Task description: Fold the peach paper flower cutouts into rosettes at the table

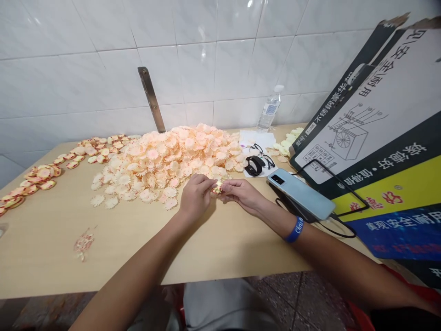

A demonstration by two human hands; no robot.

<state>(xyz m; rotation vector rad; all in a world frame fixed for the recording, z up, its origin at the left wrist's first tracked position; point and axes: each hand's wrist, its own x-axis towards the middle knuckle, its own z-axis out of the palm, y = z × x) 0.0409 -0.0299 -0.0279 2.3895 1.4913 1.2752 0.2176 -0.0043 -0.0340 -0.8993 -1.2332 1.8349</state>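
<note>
My left hand [195, 195] and my right hand [243, 195] meet over the table, just in front of a big heap of peach flower-shaped pieces [179, 151]. Between the fingertips of both hands is a small pale yellow flower piece [217, 186], pinched from either side and partly covered by the fingers. Pale scalloped pieces [112, 202] lie loose at the heap's front left edge. A blue wristband [295, 229] with white lettering circles my right wrist.
Stacks of red-edged yellow discs [43, 174] run along the left; small scraps [83, 243] lie nearer. To the right are a black watch [254, 165], a light blue phone [301, 193] with a cable, pale green pieces [289, 142], a water bottle [270, 109] and a large printed carton [365, 138].
</note>
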